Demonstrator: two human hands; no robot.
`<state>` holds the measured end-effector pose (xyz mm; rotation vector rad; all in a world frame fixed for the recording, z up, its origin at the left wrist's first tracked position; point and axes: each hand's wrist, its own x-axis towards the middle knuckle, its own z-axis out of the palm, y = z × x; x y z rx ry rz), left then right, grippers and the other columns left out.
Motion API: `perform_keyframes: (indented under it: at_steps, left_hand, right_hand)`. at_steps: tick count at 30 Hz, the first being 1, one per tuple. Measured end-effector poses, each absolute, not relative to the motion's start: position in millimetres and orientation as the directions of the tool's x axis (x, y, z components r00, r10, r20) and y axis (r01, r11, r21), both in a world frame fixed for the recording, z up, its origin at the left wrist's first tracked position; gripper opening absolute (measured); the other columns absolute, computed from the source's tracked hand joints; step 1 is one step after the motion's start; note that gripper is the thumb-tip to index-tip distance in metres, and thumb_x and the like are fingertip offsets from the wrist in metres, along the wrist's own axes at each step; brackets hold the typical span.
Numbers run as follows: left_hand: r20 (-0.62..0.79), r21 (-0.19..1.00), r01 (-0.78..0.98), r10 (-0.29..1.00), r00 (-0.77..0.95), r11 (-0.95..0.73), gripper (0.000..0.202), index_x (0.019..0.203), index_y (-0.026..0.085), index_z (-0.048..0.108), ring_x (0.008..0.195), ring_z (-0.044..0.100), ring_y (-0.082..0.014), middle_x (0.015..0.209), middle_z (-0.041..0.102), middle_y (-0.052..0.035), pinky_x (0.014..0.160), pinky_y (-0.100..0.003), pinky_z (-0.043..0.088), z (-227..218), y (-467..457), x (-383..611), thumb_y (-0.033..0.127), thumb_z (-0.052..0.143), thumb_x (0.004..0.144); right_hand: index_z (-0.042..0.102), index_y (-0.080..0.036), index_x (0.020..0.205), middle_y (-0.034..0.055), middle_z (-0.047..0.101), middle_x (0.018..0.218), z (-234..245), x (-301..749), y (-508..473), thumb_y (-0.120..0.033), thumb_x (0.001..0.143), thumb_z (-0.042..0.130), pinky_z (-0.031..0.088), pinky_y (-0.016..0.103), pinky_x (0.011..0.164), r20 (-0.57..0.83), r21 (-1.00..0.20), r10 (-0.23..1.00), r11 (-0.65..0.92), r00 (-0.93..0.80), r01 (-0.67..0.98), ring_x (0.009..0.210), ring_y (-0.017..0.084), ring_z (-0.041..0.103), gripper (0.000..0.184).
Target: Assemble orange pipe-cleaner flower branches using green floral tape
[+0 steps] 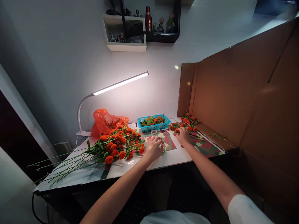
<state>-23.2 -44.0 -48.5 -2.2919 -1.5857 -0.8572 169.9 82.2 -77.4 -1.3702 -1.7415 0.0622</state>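
My left hand (154, 148) hovers low over the patterned mat near the middle of the table. Its fingers are bent but apart, and I make out nothing held between them. Farther right, my right hand (183, 137) is closed at the edge of a small group of orange flowers (187, 119), its fingertips at one orange flower (177, 130). The back of the hand partly hides that grip. To the left of my left hand lies a large heap of long-stemmed orange flowers (114, 146), their green stems (70, 166) pointing toward the table's left edge.
A blue basket (154, 127) with flowers and leaves stands at the back, a small round ring-shaped item (153, 132) before it. An orange plastic bag (102, 121) and a lit lamp (121, 83) are at the left. A tall cardboard panel (233, 87) walls off the right side.
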Motion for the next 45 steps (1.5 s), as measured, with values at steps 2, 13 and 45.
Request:
perform_keyframes:
  at_steps: [2, 13, 45]
  left_hand:
    - [0.520, 0.156, 0.927, 0.826, 0.217, -0.342, 0.015, 0.083, 0.024, 0.068, 0.099, 0.055, -0.0239, 0.100, 0.066, -0.0053, 0.081, -0.036, 0.045, -35, -27, -28, 0.020, 0.057, 0.074]
    - [0.235, 0.202, 0.979, 0.970, -0.057, 0.008, 0.023, 0.087, 0.021, 0.072, 0.078, 0.065, -0.0178, 0.087, 0.072, -0.0033, 0.067, -0.022, 0.048, 66, 87, -125, 0.020, 0.059, 0.067]
    - [0.411, 0.347, 0.927, 0.912, -0.012, -0.144, 0.025, 0.085, 0.018, 0.069, 0.073, 0.062, -0.0180, 0.080, 0.071, -0.0069, 0.065, -0.029, 0.045, 59, 248, -139, 0.035, 0.052, 0.080]
  right_hand:
    - [0.061, -0.016, 0.085, 0.0114, 0.056, 0.100, -78, 165, 87, -0.008, 0.073, 0.048, 0.038, 0.039, 0.086, 0.626, -0.476, 0.775, 0.464, -0.082, 0.747, 0.098, 0.027, 0.048, 0.019]
    - [0.059, -0.018, 0.077, 0.0036, 0.062, 0.080, -78, 131, 109, -0.007, 0.075, 0.049, 0.044, 0.029, 0.073, 0.569, -0.446, 0.648, 0.760, -0.506, 0.473, 0.077, 0.017, 0.056, 0.016]
    - [0.061, -0.020, 0.077, 0.0033, 0.059, 0.080, -68, 135, 84, -0.012, 0.080, 0.049, 0.043, 0.024, 0.060, 0.168, -0.913, 0.866, 0.317, -0.471, 0.257, 0.069, 0.014, 0.055, 0.015]
